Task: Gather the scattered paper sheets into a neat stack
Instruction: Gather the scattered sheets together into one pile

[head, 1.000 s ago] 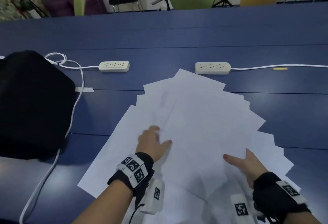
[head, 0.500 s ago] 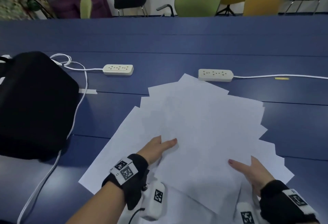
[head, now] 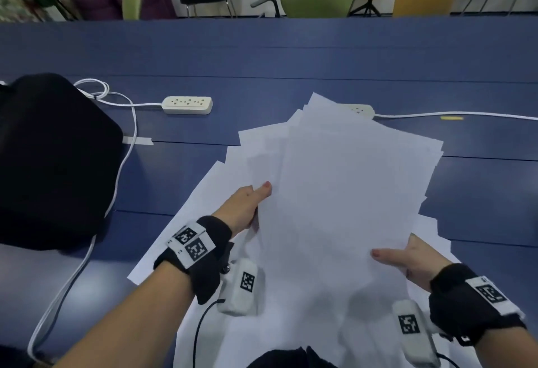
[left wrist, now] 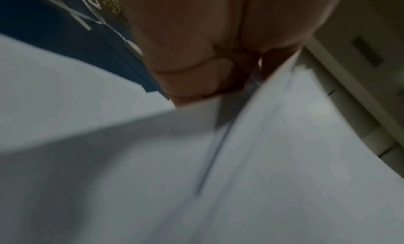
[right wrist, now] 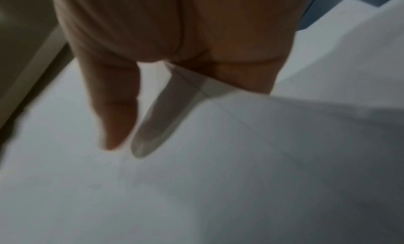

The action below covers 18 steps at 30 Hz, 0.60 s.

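Observation:
A bundle of white paper sheets [head: 349,193] is lifted off the blue table [head: 262,56] and tilted, its corners unevenly fanned. My left hand [head: 253,201] grips its left edge, thumb on top and fingers hidden underneath. My right hand [head: 407,260] grips its near right edge the same way. More loose sheets [head: 180,236] lie flat on the table beneath and beside the bundle. In the left wrist view my left hand [left wrist: 196,57] meets the sheets' [left wrist: 284,161] edge. In the right wrist view my thumb [right wrist: 113,109] lies on the sheets [right wrist: 218,178], with a finger's shadow showing through.
A black bag [head: 49,158] sits on the table at the left, with a white cable [head: 125,163] along its side. One power strip [head: 187,105] lies beyond the sheets, and a second one [head: 362,110] is half hidden behind the bundle. Chairs stand past the far edge.
Both hands went from resting on flat, spread sheets to gripping a bundle by its edges. The bundle has risen off the table and now covers part of the right power strip.

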Motion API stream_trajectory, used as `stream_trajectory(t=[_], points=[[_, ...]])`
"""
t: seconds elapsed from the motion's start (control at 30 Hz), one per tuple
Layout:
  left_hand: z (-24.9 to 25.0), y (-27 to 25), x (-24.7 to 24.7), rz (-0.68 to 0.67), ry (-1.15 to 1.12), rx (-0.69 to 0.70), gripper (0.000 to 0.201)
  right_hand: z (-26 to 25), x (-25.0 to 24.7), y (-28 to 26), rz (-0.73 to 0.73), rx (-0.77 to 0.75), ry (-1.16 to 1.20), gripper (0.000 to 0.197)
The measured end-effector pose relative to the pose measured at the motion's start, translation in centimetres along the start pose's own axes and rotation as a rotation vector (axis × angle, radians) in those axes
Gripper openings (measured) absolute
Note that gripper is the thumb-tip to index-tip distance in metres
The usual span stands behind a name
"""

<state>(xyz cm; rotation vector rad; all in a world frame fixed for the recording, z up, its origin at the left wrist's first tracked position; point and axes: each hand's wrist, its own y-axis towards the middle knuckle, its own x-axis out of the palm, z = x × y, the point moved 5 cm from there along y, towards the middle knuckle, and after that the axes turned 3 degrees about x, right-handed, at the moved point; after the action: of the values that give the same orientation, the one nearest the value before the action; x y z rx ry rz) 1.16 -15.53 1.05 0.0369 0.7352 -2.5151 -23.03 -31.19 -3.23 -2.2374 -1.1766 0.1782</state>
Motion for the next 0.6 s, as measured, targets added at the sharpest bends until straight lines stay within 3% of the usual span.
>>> stream_trajectory(t=[0.1,0.2,0.3,0.4,0.43,0.5,0.57,0.6], points=[[-1.6,-0.2,1.7,0.021,-0.160,-0.074,0.064,0.5,0.1,0.0,0.052,0.002,-0.030,0.093],[-2.7,-0.3,3.3,-0.022,-0.267,-0.114,0.069,1.1,0.5,0.2,0.068,0.060,-0.050,0.055],[-3.9,-0.3,2.2,-0.051,-0.106,-0.136,0.041,2.2,0.4,0.7,0.138,0.094,-0.066,0.060],[-5.6,-0.1,-2.1,0.175,0.036,-0.063,0.033,1.8,0.5,0.8,0.243,0.114,0.030,0.025],[-6.4,-0.5,-4.0,0.292,0.066,-0.037,0.033,1.6,0.4,0.5,0.298,0.131,0.098,0.024],[-8.4,-1.6,-8.0,0.558,0.254,-0.056,0.033,1.6,0.0,0.7,0.308,0.127,0.194,0.054],[-10.3,-3.3,-10.9,0.721,0.541,-0.233,0.048,2.4,-0.4,0.9,0.331,0.197,0.193,0.087],[-10.9,-4.1,-11.6,0.731,0.659,-0.330,0.058,2.9,-0.9,1.0,0.353,0.212,0.201,0.085]])
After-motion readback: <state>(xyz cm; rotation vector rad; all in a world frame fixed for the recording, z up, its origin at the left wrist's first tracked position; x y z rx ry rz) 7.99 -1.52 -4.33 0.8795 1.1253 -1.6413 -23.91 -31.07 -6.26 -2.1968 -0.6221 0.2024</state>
